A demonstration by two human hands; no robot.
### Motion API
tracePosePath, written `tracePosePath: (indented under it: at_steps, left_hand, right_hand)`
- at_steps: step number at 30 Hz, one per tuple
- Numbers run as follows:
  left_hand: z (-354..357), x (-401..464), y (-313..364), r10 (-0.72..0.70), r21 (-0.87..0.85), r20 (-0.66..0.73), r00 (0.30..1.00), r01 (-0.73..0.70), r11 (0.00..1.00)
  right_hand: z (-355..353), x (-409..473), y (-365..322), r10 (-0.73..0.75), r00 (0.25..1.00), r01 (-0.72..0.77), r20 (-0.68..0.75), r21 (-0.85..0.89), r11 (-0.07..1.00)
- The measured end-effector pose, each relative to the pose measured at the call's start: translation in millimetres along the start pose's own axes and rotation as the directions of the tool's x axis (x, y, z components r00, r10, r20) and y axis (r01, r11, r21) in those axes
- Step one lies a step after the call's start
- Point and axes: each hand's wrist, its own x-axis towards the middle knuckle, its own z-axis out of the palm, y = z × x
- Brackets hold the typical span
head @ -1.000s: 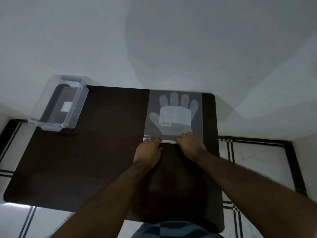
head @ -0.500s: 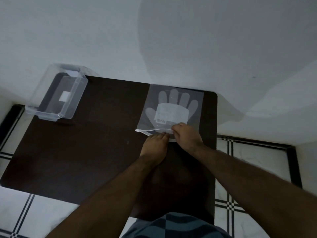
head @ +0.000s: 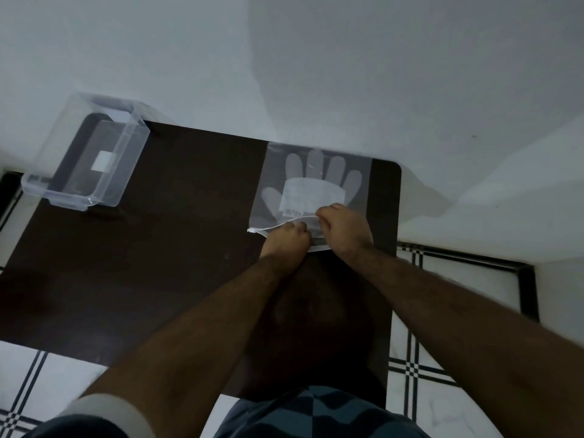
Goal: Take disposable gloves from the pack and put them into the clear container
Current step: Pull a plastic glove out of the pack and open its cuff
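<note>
A big dark table (head: 142, 279) held everything. The clear container (head: 85, 159) sat empty at the table's far left corner. The pack (head: 316, 188) of gloves lay flat at the table's far right corner, well apart from the container. The right hand (head: 343, 229) pinched the top flap of the pack's near edge and lifted it. The left hand (head: 286, 245) pressed flat on the lower flap, its fingers at the opening. To do it well, hold the bottom down, pull the top up slowly, then slide fingers in and pinch one glove.
</note>
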Motion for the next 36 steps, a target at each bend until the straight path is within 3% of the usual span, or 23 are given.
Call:
tracePosePath:
  at_steps: [9,17,24,30,36]
  left_hand:
    - [-8,24,0,0.088,0.167,-0.048,0.995,-0.079,0.983]
    - [-9,40,-3,0.254,0.220,-0.087,0.963,-0.230,0.948]
    - [-1,20,-16,0.397,0.253,-0.248,0.884,-0.336,0.907]
    - [1,1,-20,0.463,0.242,-0.303,0.833,-0.402,0.883]
    - [14,-28,-24,0.499,0.235,-0.350,0.793,-0.441,0.866]
  right_hand:
    - [-2,15,8,0.007,1.000,-0.005,-0.020,0.067,0.998]
    - [-2,25,18,-0.004,0.998,0.011,-0.067,0.103,0.995]
    - [4,36,33,-0.029,0.986,0.023,0.165,0.040,0.999]
    - [8,33,30,0.057,0.932,-0.029,0.357,-0.083,0.996]
    - [3,35,18,0.094,0.897,-0.061,0.432,-0.090,0.994]
